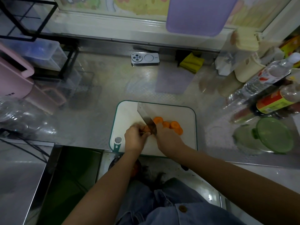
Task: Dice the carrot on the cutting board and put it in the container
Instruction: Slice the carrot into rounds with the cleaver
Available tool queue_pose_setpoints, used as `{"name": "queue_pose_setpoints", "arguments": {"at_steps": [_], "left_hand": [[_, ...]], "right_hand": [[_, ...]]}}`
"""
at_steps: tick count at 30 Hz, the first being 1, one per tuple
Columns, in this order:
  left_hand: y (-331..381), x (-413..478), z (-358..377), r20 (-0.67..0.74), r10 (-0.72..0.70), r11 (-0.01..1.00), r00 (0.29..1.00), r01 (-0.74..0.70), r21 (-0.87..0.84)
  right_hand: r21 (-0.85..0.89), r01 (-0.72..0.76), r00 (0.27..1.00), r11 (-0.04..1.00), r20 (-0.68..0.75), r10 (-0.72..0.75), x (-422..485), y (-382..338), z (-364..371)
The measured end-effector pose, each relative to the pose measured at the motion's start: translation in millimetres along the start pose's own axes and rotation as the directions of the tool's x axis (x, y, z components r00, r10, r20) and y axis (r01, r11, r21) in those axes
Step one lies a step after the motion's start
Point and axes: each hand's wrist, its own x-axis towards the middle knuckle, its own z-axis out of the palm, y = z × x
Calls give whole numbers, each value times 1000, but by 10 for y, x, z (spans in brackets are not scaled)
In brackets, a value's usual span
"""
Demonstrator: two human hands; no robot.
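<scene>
A: What is at the back of the desk (100,88)?
B: A phone (145,59), back up. A yellow cloth (191,63) sits near it.
A: And on the left?
B: A pink machine (13,78), by clear boxes (47,52).

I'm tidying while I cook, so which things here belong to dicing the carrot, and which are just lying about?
For the job: cutting board, knife, carrot stub, carrot slices, green-lidded container.
Lying about: phone, yellow cloth, water bottle, purple board.

My left hand (135,138) pins the carrot (146,128) on the cutting board (186,117); my right hand (168,138) holds the knife (146,118), slices (170,125) just right
</scene>
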Motion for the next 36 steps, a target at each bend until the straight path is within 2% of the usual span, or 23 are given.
{"name": "queue_pose_setpoints", "arguments": {"at_steps": [4,15,26,32,36], "left_hand": [[10,-1,18,-6,36,998,999,-36,53],[-23,-8,-30,-5,86,994,996,-85,75],[-25,38,-35,16,37,996,999,-38,77],[-52,65,-77,54,18,999,998,-20,30],[-51,88,-91,70,24,999,997,-27,42]], "right_hand": [[-28,-75,996,997,39,76,112,-70,0],[-8,-14,992,1000,122,15,214,-180,15],[-19,2,998,1000,62,0,200,-125,108],[53,-4,996,999,87,0,70,-41,183],[18,8,996,1000,93,-9,136,-67,282]]}}
